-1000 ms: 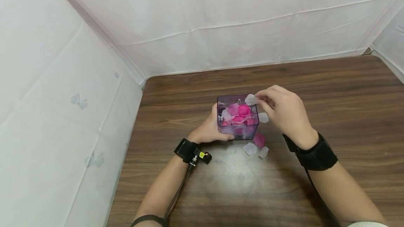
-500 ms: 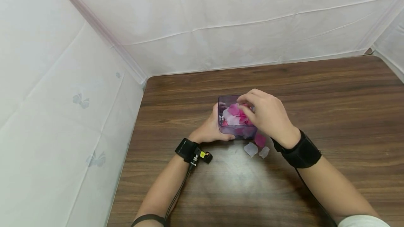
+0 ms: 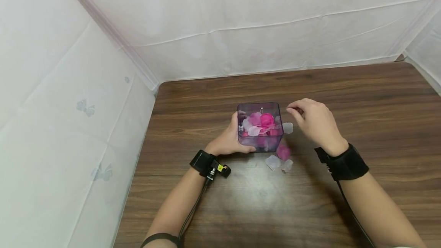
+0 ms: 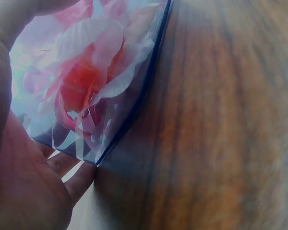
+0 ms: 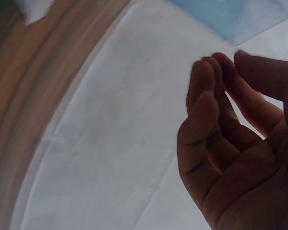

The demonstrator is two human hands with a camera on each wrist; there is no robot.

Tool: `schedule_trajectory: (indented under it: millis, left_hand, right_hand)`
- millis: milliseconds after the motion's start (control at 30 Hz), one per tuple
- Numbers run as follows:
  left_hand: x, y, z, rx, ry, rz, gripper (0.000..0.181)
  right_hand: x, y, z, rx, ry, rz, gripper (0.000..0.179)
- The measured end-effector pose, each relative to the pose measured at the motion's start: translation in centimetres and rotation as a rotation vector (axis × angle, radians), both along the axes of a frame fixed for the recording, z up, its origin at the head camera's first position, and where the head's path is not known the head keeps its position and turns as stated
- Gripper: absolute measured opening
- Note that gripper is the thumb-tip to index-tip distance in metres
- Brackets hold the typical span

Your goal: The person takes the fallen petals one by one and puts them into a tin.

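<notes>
A clear purple square box [image 3: 260, 142] stands on the table with pink, deep pink and white flower petals [image 3: 256, 121] inside. My left hand [image 3: 229, 139] grips its left side, the thumb across the front and the other fingers partly hidden behind the wall. In the left wrist view, the petals [image 4: 110, 81] show through the see-through side. To the right of the box, my right hand [image 3: 315, 121] hovers above the table with bent, relaxed fingers. Nothing shows between its thumb and fingertips in the right wrist view. A white petal [image 3: 288, 128] lies between this hand and the box.
A pink petal [image 3: 283, 152] and two white petals, one [image 3: 273, 162] left of the other [image 3: 287, 165], lie in front of the box's right corner. The brown wooden table [image 3: 389, 125] is bordered by white sheeting [image 3: 224, 26] at the back and left.
My right hand carried a white petal over the box, let it go inside, then drew back to the right. The left hand and the box have stayed in place.
</notes>
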State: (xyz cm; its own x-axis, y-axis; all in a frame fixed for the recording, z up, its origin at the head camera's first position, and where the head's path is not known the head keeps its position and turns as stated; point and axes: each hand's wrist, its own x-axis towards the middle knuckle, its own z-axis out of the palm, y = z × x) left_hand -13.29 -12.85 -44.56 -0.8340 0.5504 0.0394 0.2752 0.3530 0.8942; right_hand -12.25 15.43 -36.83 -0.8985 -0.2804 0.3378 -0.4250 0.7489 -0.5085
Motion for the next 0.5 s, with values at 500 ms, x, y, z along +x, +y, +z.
schedule_trajectory:
  millis: [500]
  left_hand:
    - [-0.2, 0.3, -0.2, 0.008, 0.013, 0.004, 0.109]
  right_hand:
    - [-1.8, 1.7, -5.0, 0.235, -0.290, 0.084, 0.028]
